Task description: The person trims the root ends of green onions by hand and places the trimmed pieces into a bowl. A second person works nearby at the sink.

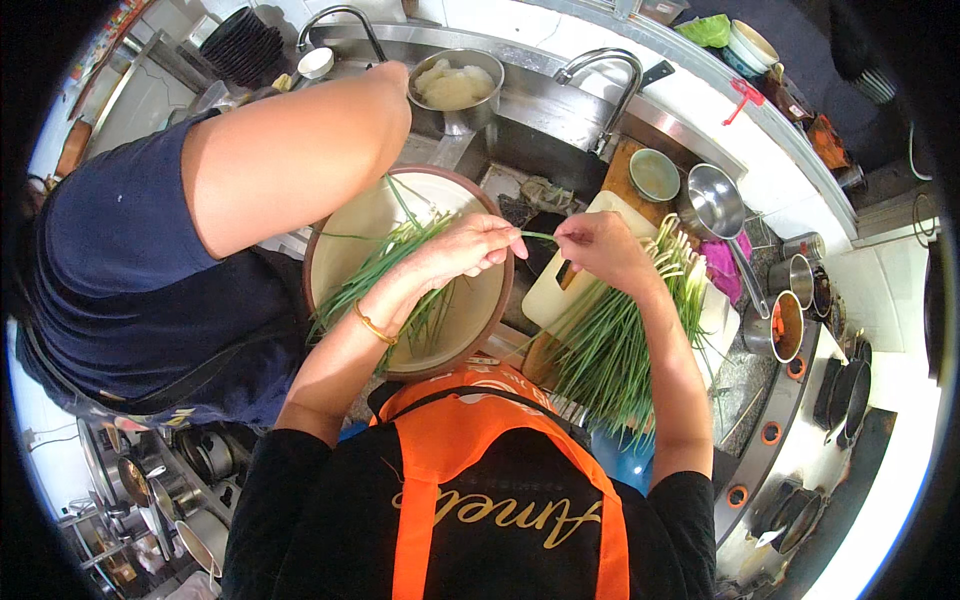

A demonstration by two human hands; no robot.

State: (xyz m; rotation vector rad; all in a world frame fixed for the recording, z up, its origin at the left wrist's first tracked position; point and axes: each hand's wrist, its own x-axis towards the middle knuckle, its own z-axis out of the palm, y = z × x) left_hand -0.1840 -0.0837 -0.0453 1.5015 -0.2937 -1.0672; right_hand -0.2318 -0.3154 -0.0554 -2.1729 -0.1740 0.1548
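A single green stalk [536,235] stretches between my two hands. My left hand [476,244] pinches one end over the rim of a large cream basin [465,337] with a brown rim. My right hand [604,251] grips the other end between thumb and fingers, above a white cutting board [544,300]. Thin scallions [360,277] lie in the basin, partly hidden behind my left forearm. A thick bunch of scallions [607,360] with white bulb ends rests beside my right forearm, over the boards.
At the left, a co-worker's bare arm [300,157] reaches towards the sink. A steel pot [457,90] with pale food stands near a curved faucet [615,67]. Right of the boards are a green bowl [654,175], a steel saucepan [715,201] and a stove [772,427].
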